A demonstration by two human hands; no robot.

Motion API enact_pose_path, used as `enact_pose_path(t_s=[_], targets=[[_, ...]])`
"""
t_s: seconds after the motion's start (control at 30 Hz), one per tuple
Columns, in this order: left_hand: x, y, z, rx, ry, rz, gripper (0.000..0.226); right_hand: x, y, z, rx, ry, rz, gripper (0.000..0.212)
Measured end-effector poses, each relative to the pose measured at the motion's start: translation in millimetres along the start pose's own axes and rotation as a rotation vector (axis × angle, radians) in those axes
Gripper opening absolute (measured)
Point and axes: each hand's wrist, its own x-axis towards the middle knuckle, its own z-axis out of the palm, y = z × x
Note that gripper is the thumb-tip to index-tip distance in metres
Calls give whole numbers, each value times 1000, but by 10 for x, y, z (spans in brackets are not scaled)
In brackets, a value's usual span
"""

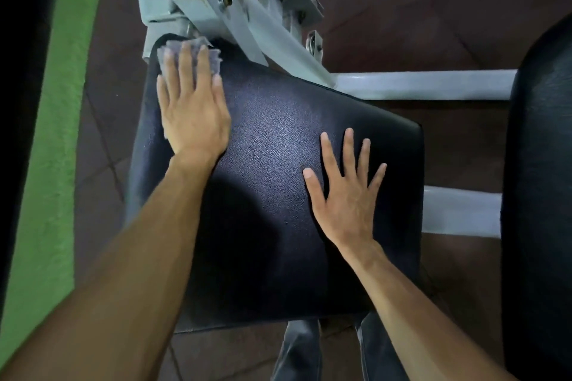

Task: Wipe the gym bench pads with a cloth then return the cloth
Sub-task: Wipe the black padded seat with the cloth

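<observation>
Fingers of left hand splayed flat, pinning thin limp cloth to far corner of seat pad; right hand open, bracing; cloth likely light, best bunched by its edge

No readable text, labels, brands or numbers on any surface in view.

Beyond the edge where you press, a green wall runs down your left side, with a black strip at its outer margin. Under everything lies a dark brown tiled floor, its joints faint. Light is dim, with one bright patch falling between your arms. A pale grey metal frame stretches away to your right.
</observation>
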Motion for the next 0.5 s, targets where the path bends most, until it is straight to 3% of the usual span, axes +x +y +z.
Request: enact_pose_path(t_s=[0.17, 0.3, 0.4, 0.5], targets=[[-823, -50, -39, 28, 59, -148, 55, -76, 153, -14, -5, -22, -39, 62], [-1471, 305, 84, 75, -26, 13, 57, -124, 118, 6, -14, -17, -31, 62], [-1118, 308, 123, 90, -64, 192, 55, -147, 92, 4, -20, -25, -33, 62], [-417, 13, 17, 40, -61, 119, 55, -193, 49, -1, -11, -28, -31, 62]])
